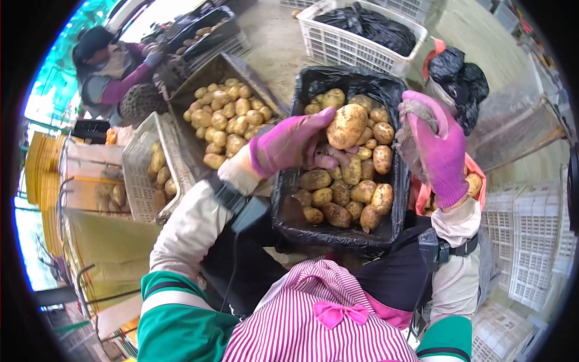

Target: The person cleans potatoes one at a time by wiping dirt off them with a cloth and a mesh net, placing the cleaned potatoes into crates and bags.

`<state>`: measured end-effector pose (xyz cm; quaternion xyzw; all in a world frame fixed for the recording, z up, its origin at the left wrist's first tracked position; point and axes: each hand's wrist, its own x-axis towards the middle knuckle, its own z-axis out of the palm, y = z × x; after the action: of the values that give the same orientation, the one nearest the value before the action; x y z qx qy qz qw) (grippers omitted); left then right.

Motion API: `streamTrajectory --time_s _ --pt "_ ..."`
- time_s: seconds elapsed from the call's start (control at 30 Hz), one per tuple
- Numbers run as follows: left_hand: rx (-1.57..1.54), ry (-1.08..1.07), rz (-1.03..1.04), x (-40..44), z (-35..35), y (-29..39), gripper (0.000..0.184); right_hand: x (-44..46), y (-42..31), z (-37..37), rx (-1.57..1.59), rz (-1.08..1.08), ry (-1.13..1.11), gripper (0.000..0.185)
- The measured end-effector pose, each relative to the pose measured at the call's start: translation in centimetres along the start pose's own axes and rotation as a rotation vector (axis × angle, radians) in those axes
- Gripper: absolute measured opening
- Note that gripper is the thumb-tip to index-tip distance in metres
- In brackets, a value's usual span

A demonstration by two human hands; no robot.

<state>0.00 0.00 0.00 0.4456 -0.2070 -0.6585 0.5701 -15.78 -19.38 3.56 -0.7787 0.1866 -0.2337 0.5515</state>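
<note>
A pink glove covers my left hand [295, 143], which holds a large, speckled potato [347, 127] between thumb and fingers. Below it is a crate lined with black plastic [278, 211], holding several brown potatoes [363, 191]. My right hand [435, 142], also in a pink glove, is at the crate's right edge with its fingers closed round a grey, dirty cloth or pad [416, 130]. Part of that grey thing is hidden by the hand.
Left of the crate, a wooden bin [265, 84] holds smaller potatoes. A white basket [142, 181] stands further left. Another person [120, 78] sits at the upper left. A white crate [329, 45] with black bags is ahead. A red bag [476, 163] lies right.
</note>
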Motion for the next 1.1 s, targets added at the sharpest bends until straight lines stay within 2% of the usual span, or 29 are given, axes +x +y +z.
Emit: streamTrajectory --time_s 0.07,0.1,0.13,0.17,0.27,0.33,0.37,0.4,0.43,0.5,0.57,0.6,0.63,0.67,0.7,0.73,0.77,0.8,0.87,0.9,0.93,0.97,1.0,1.03,1.07,1.1 --pt "-0.15 0.137 0.143 -1.1 2.2 -0.7 0.063 -0.9 -1.1 2.1 0.139 -0.113 -0.162 0.03" --pt "-0.189 0.14 0.151 -5.3 2.5 -2.0 0.063 -2.0 -2.1 4.0 0.202 -0.158 -0.244 0.03" --pt "-0.273 0.162 0.166 -6.3 2.5 -2.9 0.056 -2.0 -1.7 5.9 -0.009 -0.547 -0.22 0.029" --pt "-0.347 0.177 0.189 -6.9 2.6 -3.7 0.051 -2.6 -1.3 8.0 -0.006 -0.563 -0.231 0.029" --pt "0.418 0.36 0.516 -8.2 2.9 -5.6 0.038 -4.0 -1.1 11.2 -0.117 -0.644 -0.266 0.029" --pt "0.095 0.317 0.421 -7.6 2.6 -6.3 0.052 -3.7 -1.5 11.3 0.119 -0.259 -0.373 0.026" --pt "-0.045 0.259 0.354 -7.6 2.5 -6.2 0.052 -3.3 -1.3 11.2 0.118 -0.256 -0.382 0.026" --pt "-0.174 0.2 0.285 -7.7 2.3 -5.9 0.052 -2.7 -1.1 11.0 0.279 -0.045 -0.332 0.026" --pt "-0.169 0.205 0.287 -7.5 2.4 -5.7 0.052 -2.3 -1.0 10.9 0.438 0.168 -0.278 0.026" --pt "-0.272 0.25 0.279 -7.1 2.6 -5.3 0.059 -2.8 -1.2 11.0 0.448 0.093 -0.281 0.029" --pt "-0.447 0.171 0.209 -6.0 0.9 -6.5 0.053 -4.2 -1.5 11.8 0.473 -0.051 -0.327 0.035" --pt "-0.25 0.351 0.177 -6.3 1.4 -6.1 0.049 -4.3 -1.0 12.0 0.261 -0.109 -0.331 0.035" --pt "-0.23 0.403 0.196 -5.5 1.4 -7.1 0.047 -4.1 -0.1 11.8 0.064 -0.182 -0.334 0.036" --pt "-0.209 0.455 0.213 -4.7 1.4 -8.1 0.046 -3.7 1.0 11.8 0.021 -0.175 -0.289 0.035" --pt "-0.281 0.435 0.38 -3.2 1.1 -9.6 0.046 -3.5 2.1 11.9 -0.025 -0.164 -0.237 0.034" --pt "-0.194 0.483 0.479 -2.6 1.6 -9.5 0.046 -3.2 1.9 11.8 -0.074 -0.152 -0.234 0.032" --pt "-0.103 0.367 0.437 -3.6 1.9 -8.9 0.048 -2.9 1.7 11.3 -0.133 -0.14 -0.216 0.031" --pt "0.096 0.51 0.578 -2.2 2.2 -9.1 0.05 -2.3 3.0 10.8 -0.1 -0.121 -0.218 0.031" --pt "0.013 0.429 0.523 -3.8 2.5 -8.0 0.05 -1.4 4.1 10.5 -0.097 -0.077 -0.224 0.031" --pt "-0.078 0.378 0.479 -4.8 2.7 -7.6 0.048 -1.0 5.0 10.6 -0.027 0.004 -0.202 0.031" --pt "-0.168 0.332 0.432 -5.8 2.8 -7.1 0.046 -0.6 6.3 10.8 0.102 -0.013 -0.198 0.031" --pt "-0.283 0.35 0.534 -5.3 2.6 -7.5 0.046 -0.5 7.8 10.2 0.209 -0.018 -0.183 0.031" --pt "-0.4 0.334 0.623 -3.9 2.4 -8.0 0.046 -1.9 5.6 11.0 0.155 -0.027 -0.205 0.03" --pt "-0.424 0.251 0.593 -5.2 2.1 -7.3 0.048 -2.9 3.3 11.5 0.014 -0.144 -0.22 0.031" --pt "-0.422 0.299 0.55 -5.5 2.2 -6.8 0.054 -3.8 1.1 12.1 -0.124 -0.262 -0.218 0.032" --pt "-0.477 0.357 0.495 -4.9 1.7 -6.9 0.059 -4.0 1.1 12.1 -0.064 -0.204 -0.249 0.034"
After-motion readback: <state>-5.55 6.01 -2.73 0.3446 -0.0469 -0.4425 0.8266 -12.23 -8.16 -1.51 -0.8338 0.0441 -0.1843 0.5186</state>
